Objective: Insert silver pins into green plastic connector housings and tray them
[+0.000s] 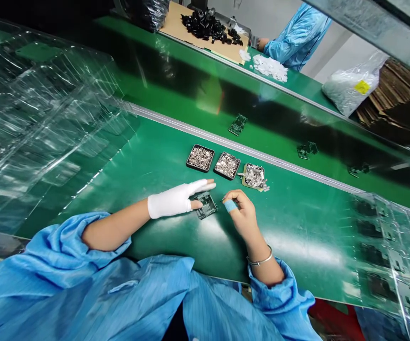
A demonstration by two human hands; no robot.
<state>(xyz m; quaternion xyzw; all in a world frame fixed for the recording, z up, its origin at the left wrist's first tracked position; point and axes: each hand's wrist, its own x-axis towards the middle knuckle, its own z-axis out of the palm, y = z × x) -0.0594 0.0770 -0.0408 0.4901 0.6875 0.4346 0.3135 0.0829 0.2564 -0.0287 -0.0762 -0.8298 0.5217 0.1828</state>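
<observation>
My left hand (179, 199), in a white glove with bare fingertips, grips a small dark plastic frame (207, 205) by its left side, thumb in front and fingers along the far edge. Just to the right of the frame is my right hand (241, 211), bare, with blue tape on one finger. Its fingertips are pinched together; anything between them is too small to name. Beyond my hands stand two black trays of small metal parts, a left tray (187, 163) and a middle tray (216, 172). A third heap of flat metal pieces (254, 175) lies to their right.
Stacked clear plastic trays (48, 109) fill the left side. Another clear tray (396, 255) with dark parts lies at right. Past a metal rail (205, 137), a green belt (176, 94) carries several dark frames (238, 124). Across it, a co-worker's blue sleeve (297, 35) shows.
</observation>
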